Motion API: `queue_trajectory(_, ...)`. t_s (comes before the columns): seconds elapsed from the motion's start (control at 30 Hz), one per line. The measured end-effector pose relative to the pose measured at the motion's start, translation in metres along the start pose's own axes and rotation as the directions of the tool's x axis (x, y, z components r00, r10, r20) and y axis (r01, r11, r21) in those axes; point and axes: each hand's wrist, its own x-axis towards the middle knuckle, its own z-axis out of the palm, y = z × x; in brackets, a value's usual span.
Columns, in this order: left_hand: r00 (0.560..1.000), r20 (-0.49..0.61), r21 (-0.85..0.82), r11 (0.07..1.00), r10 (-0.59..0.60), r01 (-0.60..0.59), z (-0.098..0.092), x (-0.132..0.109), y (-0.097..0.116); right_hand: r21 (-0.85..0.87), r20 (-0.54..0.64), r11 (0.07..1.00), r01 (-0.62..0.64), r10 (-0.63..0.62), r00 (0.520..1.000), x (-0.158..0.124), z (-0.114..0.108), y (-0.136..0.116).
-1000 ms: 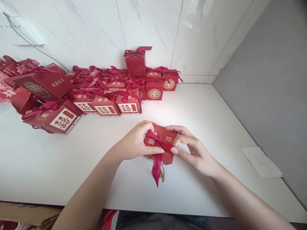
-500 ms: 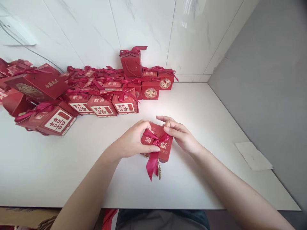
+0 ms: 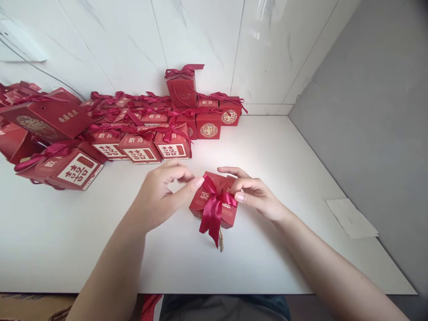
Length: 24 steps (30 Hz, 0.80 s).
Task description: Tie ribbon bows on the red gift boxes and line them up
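Observation:
A small red box point(image 3: 199, 206) with pale characters stands on the white table, a dark red ribbon bow point(image 3: 212, 213) across its top and a beige twisted cord at its near side. My left hand point(image 3: 167, 191) is at the box's upper left corner, thumb tip beside the ribbon's left loop, fingers curled apart from the thumb. On the other side my right hand point(image 3: 256, 194) pinches the right ribbon loop between thumb and index finger, its other fingers behind the box.
Rows of red ribboned boxes point(image 3: 140, 149) line the wall at the back left, one taller box point(image 3: 182, 91) on top. A white paper point(image 3: 351, 218) lies at the right, near the grey wall. The table's front edge runs below.
My left hand has drawn back left off the box and its thumb has left the ribbon. The ribbon's loops and tails now lie fuller. My right hand has shifted slightly down.

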Motion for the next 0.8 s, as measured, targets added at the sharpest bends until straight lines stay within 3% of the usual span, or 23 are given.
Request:
queue_trajectory(0.07,0.981,0.132,0.144,0.982,-0.140,0.121,-0.008,-0.012,0.003,0.007,0.001,1.000,-0.008,0.008,1.000,-0.001,-0.001,-0.002)
queue_trajectory(0.13,0.908,0.304,0.259,0.942,-0.289,0.213,-0.008,-0.025,0.005,0.042,-0.002,0.999,-0.011,0.011,1.000,-0.001,-0.001,-0.002)
queue_trajectory(0.2,0.842,0.403,0.284,0.923,-0.360,0.259,-0.001,-0.039,0.006,0.063,0.009,0.998,0.009,-0.009,1.000,-0.001,-0.002,-0.001)
queue_trajectory(0.23,0.832,0.424,0.243,0.930,-0.357,0.275,0.005,-0.044,0.005,0.058,0.021,0.998,0.019,-0.020,1.000,-0.001,-0.002,0.000)
queue_trajectory(0.33,0.869,0.384,-0.034,0.936,-0.312,0.351,0.026,-0.055,0.001,0.008,0.053,1.000,0.021,-0.022,0.998,-0.002,-0.003,0.000)
queue_trajectory(0.43,0.878,0.362,-0.344,0.831,-0.313,0.438,0.040,-0.059,-0.008,0.024,0.046,1.000,-0.008,0.007,0.999,-0.002,-0.003,0.000)
queue_trajectory(0.5,0.892,0.350,-0.489,0.756,-0.287,0.436,0.045,-0.060,-0.015,0.083,0.028,0.997,-0.012,0.010,1.000,-0.001,-0.003,0.001)
queue_trajectory(0.63,0.931,0.252,-0.581,0.727,-0.266,0.365,0.046,-0.061,-0.025,0.184,-0.023,0.982,-0.029,0.034,0.999,0.003,-0.002,0.004)
queue_trajectory(0.8,0.933,0.257,-0.534,0.767,-0.253,0.355,0.047,-0.063,-0.027,0.226,-0.100,0.969,-0.101,0.126,0.987,0.007,0.001,0.007)
